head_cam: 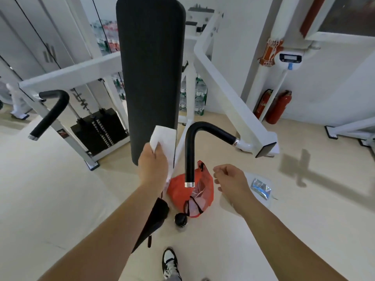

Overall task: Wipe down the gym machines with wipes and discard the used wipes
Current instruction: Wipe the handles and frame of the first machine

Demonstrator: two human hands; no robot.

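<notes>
A tall black back pad (151,67) of a white gym machine (223,82) stands in front of me. My left hand (153,165) grips a white wipe (164,142) pressed against the pad's lower right corner. My right hand (231,179) hovers loosely curled, holding nothing, just right of the machine's black right handle (191,151). The black left handle (50,112) juts out at the left. An orange plastic bag (182,191) with crumpled material inside lies on the floor under the right handle. A silver-blue wipe packet (260,188) lies on the floor behind my right hand.
A black weight stack (99,130) sits left of the pad. Two red fire extinguishers (278,107) stand by the right wall. A small dark bottle (180,219) stands beside the bag, with a black strap (154,220) hanging nearby. My shoe (170,262) is at the bottom.
</notes>
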